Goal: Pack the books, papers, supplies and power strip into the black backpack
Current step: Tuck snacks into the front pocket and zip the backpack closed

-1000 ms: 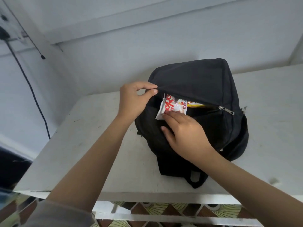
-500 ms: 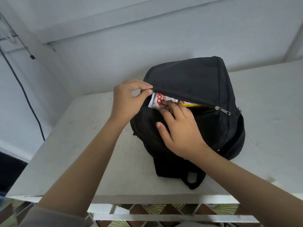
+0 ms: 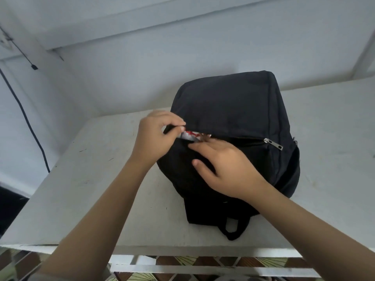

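A black backpack (image 3: pixel 233 110) is seen lying on a white tabletop (image 3: pixel 91 179), with its carry loop (image 3: pixel 233 237) turned toward the near edge. A zipped opening runs across the front. It is parted at the left end, and the metal zipper pull (image 3: pixel 273 143) is parked at the right end. A red-and-white packet (image 3: pixel 190 135) is lodged inside the parted opening. Only a thin strip of it is shown between the two fabric edges, and its print cannot be read. Whatever else is held inside is hidden by the dark cloth.

The left hand (image 3: pixel 156 138) is curled, and the upper fabric edge of the opening is pinched between its thumb and forefinger, just above the packet's left end. The right hand (image 3: pixel 227 169) is laid on the front of the backpack below the opening, with its fingers (image 3: pixel 203 148) stretched out nearly straight. Their tips are placed at the opening, touching or just beside the packet, and nothing is gripped. Its thumb (image 3: pixel 200 167) is spread apart from the fingers and rests on the black cloth.

A black cable (image 3: pixel 26 122) is hung down the pale wall at the left, well apart from the backpack. Patterned floor tiles (image 3: pixel 190 260) are glimpsed beneath the tabletop's front edge.
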